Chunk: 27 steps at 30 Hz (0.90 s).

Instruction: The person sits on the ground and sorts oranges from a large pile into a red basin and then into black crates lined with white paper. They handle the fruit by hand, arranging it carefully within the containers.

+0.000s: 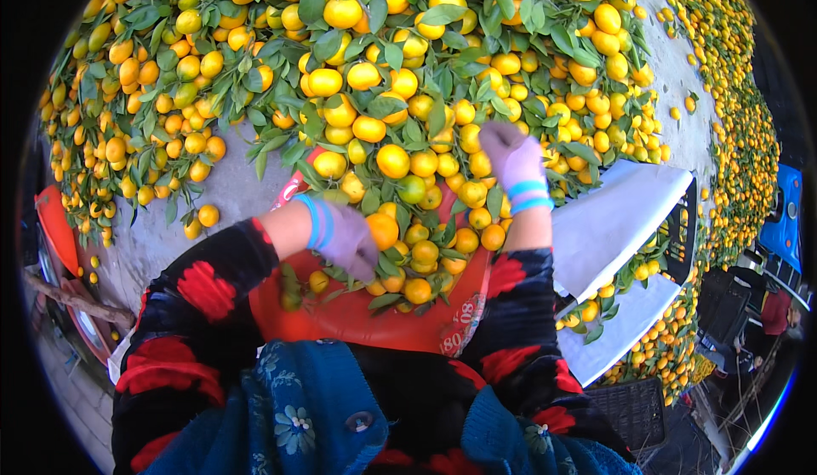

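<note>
A large heap of orange citrus fruit with green leaves (364, 76) spreads before me. My left hand (348, 239), in a thin pale purple glove with blue bands at the wrist, is over the near edge of the heap, beside a larger orange fruit (383, 231); its fingers are blurred and point down. My right hand (510, 149), gloved likewise, is at the fruit farther up and to the right, its fingers bent and blurred. Whether either hand holds a fruit or stem is not plain. A red plastic sheet or bag (357, 322) lies under the nearest fruit, against my body.
To the right stands a dark plastic crate (682, 239) lined with white sheeting (616, 219), with leafy fruit in it. Another black crate (629, 411) is at the lower right. More fruit (721, 92) covers the ground beyond. A wooden stick (80, 302) lies at the left.
</note>
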### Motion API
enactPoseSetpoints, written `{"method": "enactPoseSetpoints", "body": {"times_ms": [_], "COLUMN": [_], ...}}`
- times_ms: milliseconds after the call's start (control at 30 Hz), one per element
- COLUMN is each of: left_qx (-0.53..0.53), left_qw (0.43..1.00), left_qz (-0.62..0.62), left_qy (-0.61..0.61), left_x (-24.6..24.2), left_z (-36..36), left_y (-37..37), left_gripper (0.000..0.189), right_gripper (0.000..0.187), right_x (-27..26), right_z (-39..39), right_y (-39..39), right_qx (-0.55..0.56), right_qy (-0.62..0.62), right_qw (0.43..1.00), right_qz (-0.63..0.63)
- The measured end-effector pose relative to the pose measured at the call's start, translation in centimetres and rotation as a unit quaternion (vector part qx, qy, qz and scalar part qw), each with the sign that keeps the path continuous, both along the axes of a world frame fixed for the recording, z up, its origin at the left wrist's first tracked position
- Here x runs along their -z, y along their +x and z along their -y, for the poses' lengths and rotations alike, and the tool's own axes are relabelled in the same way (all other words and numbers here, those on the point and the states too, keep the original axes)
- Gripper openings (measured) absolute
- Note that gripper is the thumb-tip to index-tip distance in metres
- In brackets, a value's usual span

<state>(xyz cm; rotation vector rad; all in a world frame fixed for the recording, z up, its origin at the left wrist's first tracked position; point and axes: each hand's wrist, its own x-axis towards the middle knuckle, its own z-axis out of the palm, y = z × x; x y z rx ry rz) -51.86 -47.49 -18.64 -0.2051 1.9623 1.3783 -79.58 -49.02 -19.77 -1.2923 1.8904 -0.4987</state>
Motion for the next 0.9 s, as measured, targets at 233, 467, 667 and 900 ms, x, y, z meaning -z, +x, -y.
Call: {"method": "enactPoseSetpoints", "body": {"times_ms": [233,467,667,900], "left_qx": [-0.585,-0.573,-0.553,-0.322], "left_qw": [0.657,0.654,0.734,0.894], "left_qz": [-0.11,-0.135,-0.196,-0.049], "left_qy": [-0.463,-0.475,-0.343,-0.306], "left_x": [1.4,6.9,6.4,3.8], "left_z": [11.3,9.6,7.0,-0.3], "left_y": [2.0,0.0,-2.0,-2.5], "left_gripper": [0.05,0.058,0.057,0.043], "right_gripper": [0.088,0.091,0.054,0.038], "right_x": [6.8,10.4,9.4,6.7], "right_z": [16.2,14.0,7.3,-3.7], "right_y": [-4.3,-1.5,2.8,8.5], "right_qx": [0.196,0.193,0.066,-0.171], "right_qy": [0.072,-0.067,-0.079,0.22], "right_qw": [0.977,0.974,0.994,0.931], "right_qz": [-0.04,-0.102,-0.048,-0.236]}}
